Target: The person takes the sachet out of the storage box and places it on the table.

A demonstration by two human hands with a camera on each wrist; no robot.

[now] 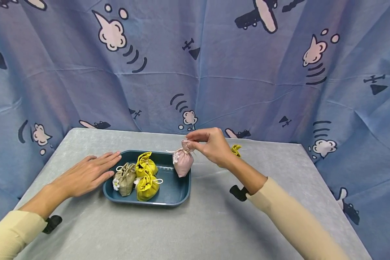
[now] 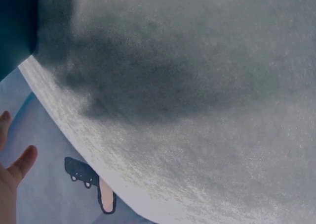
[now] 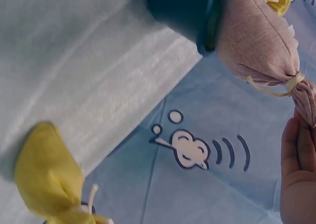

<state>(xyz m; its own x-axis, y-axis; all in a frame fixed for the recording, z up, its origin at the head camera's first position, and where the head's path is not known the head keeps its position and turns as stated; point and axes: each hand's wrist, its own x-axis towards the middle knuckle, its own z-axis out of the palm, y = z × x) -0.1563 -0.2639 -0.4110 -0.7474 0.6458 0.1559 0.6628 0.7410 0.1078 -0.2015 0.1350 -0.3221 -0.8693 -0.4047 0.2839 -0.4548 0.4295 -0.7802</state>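
My right hand (image 1: 211, 146) pinches the gathered neck of a pink drawstring pouch (image 1: 183, 163), which hangs over the right end of a dark blue tray (image 1: 169, 193). The right wrist view shows the same pink pouch (image 3: 259, 38) with its cord tied round the neck and the fingers (image 3: 298, 155) on its top. My left hand (image 1: 87, 173) lies with straight fingers at the tray's left rim. Inside the tray sit a beige pouch (image 1: 126, 182) with a white flower and two yellow pouches, one behind (image 1: 147, 167) and one in front (image 1: 147, 189).
Another yellow pouch (image 3: 47, 169) stands on the table to the right of the tray, mostly hidden behind my right hand in the head view. The grey-covered table (image 1: 214, 224) ends at a blue patterned curtain (image 1: 162, 72).
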